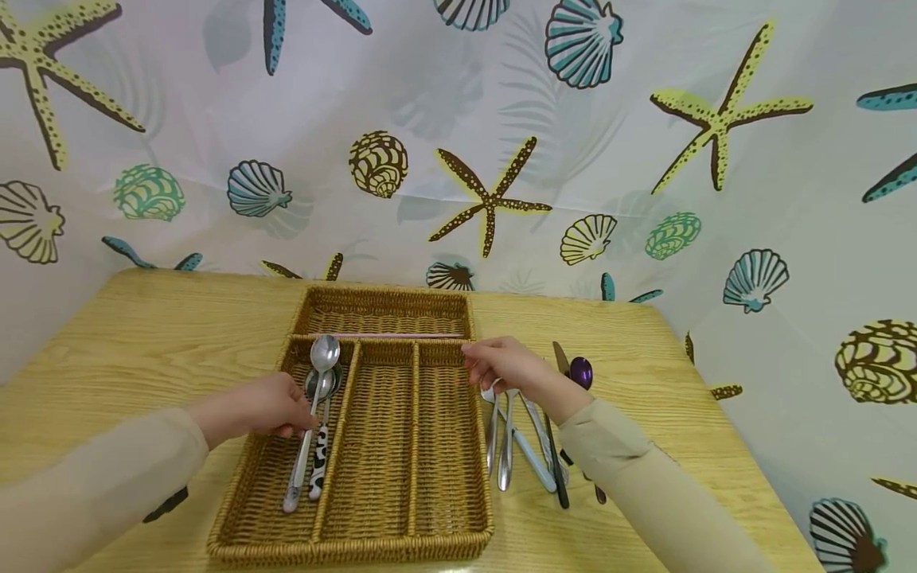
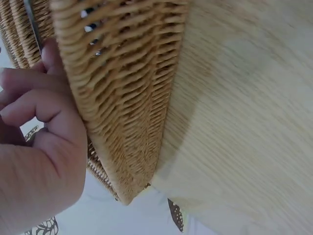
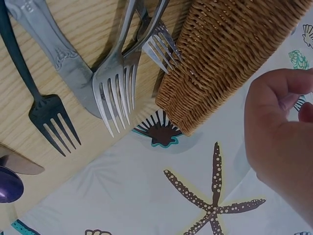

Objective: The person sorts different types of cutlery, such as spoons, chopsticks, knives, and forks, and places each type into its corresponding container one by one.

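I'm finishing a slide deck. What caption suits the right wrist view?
Forks lie on a wooden table beside a wicker tray, with the right hand nearby.

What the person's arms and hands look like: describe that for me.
The left sleeve and right sleeve are long and pale beige, with no print showing; the right one is creased near the wrist. The left hand and right hand are bare, without gloves.
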`<state>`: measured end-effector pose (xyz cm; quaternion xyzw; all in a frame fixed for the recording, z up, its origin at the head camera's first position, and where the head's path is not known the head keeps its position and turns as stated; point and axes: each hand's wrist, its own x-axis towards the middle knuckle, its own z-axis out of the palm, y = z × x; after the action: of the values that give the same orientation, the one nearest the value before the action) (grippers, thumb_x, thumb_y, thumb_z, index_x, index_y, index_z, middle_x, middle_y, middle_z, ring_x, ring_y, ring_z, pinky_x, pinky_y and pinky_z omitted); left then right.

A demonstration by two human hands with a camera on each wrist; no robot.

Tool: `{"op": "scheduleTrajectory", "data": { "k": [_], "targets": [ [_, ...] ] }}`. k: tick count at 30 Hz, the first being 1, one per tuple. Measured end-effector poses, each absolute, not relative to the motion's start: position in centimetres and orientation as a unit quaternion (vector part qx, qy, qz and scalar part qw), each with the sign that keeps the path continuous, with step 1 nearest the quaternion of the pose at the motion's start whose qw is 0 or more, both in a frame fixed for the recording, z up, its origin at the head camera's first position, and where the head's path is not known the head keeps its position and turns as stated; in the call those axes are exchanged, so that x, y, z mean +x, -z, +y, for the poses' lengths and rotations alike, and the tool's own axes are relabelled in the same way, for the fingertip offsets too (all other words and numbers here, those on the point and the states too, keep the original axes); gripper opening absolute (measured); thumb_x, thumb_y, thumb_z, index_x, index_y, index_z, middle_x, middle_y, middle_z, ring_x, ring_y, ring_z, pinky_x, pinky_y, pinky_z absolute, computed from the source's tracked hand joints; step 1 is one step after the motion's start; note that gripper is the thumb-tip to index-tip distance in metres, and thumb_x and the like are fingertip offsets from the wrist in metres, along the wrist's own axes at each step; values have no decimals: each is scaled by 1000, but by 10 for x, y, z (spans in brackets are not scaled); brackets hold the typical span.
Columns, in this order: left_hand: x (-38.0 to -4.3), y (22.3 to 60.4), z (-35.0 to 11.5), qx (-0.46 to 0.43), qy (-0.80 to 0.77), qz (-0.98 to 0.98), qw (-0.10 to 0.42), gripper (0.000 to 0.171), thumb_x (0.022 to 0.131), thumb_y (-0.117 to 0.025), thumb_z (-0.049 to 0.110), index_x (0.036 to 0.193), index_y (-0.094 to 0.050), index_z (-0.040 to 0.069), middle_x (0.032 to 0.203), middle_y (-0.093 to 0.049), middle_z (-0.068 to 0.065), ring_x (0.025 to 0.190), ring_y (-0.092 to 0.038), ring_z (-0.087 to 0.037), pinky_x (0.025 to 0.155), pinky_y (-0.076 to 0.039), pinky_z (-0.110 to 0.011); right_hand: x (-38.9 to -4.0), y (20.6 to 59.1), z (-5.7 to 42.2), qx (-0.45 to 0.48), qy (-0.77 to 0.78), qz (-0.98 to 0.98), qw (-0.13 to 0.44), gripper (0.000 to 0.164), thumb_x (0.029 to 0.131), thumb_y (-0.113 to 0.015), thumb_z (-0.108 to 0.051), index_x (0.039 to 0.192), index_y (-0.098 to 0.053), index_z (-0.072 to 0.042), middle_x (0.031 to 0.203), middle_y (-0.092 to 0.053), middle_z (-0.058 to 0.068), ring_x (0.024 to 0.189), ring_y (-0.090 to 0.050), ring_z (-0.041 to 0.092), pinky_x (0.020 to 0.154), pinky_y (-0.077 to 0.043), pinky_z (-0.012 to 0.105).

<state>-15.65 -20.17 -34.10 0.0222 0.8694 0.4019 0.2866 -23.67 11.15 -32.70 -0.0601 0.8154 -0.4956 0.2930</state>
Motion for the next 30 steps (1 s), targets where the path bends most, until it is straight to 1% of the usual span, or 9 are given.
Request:
{"op": "scheduleTrajectory", "data": {
  "k": [2,6,12,17,19,20,25,28,30],
  "targets": [
    [-155,343,-201,36,-390,879,273,27,86,-60,7,59,-57,9,45,-44,9,42,-35,-1,45,-25,-17,-237,328,111,-62,496,815,294,31,98,-47,-33,95,-60,-6,63,-57,-5,52,-50,6,52,-41,21],
    [-152,342,-197,51,-379,886,263,35,83,-60,5,50,-50,13,41,-40,10,40,-32,-2,45,-25,-18,-236,328,111,-65,495,815,294,30,98,-47,-33,96,-60,-5,63,-57,-5,52,-51,7,51,-41,21],
    [-149,343,-192,45,-384,876,290,40,84,-56,0,49,-45,14,42,-39,8,40,-32,-3,45,-25,-18,-237,328,113,-64,491,820,287,32,98,-46,-32,99,-61,-4,62,-56,-5,53,-51,7,52,-41,21],
    [-154,355,-185,66,-380,879,279,34,80,-59,-3,50,-49,10,44,-49,6,39,-40,-3,44,-34,-17,-237,331,115,-54,491,821,285,33,98,-47,-32,101,-60,-1,62,-56,-5,54,-51,8,53,-41,22],
    [-157,360,-183,64,-372,884,277,24,78,-59,-5,57,-52,5,47,-55,2,40,-43,-4,45,-37,-18,-237,331,115,-51,492,821,286,31,98,-46,-31,98,-60,-3,62,-56,-5,54,-51,8,53,-41,22],
    [-159,363,-182,64,-360,888,281,17,77,-58,-4,61,-55,3,48,-58,1,39,-44,-4,43,-37,-18,-237,332,115,-51,492,821,286,30,98,-46,-31,96,-60,-5,62,-56,-5,54,-51,8,53,-41,22],
    [-160,362,-175,58,-320,903,281,6,77,-53,-6,75,-59,-7,49,-59,-4,38,-40,-7,40,-30,-19,-235,334,115,-53,489,822,285,29,99,-46,-32,94,-60,-7,62,-56,-5,53,-51,8,52,-40,22],
    [-156,355,-171,51,-323,905,271,21,75,-53,-8,93,-52,-18,51,-60,-6,38,-41,-8,40,-31,-20,-235,337,117,-56,489,823,285,30,98,-46,-33,93,-60,-6,63,-55,-5,54,-50,8,53,-40,22],
    [-154,352,-169,49,-322,906,269,32,75,-53,-8,103,-45,-20,53,-61,-7,37,-42,-9,40,-33,-20,-234,339,118,-57,487,822,289,31,98,-46,-33,94,-59,-6,63,-55,-4,54,-51,8,54,-39,23]
  ]
}}
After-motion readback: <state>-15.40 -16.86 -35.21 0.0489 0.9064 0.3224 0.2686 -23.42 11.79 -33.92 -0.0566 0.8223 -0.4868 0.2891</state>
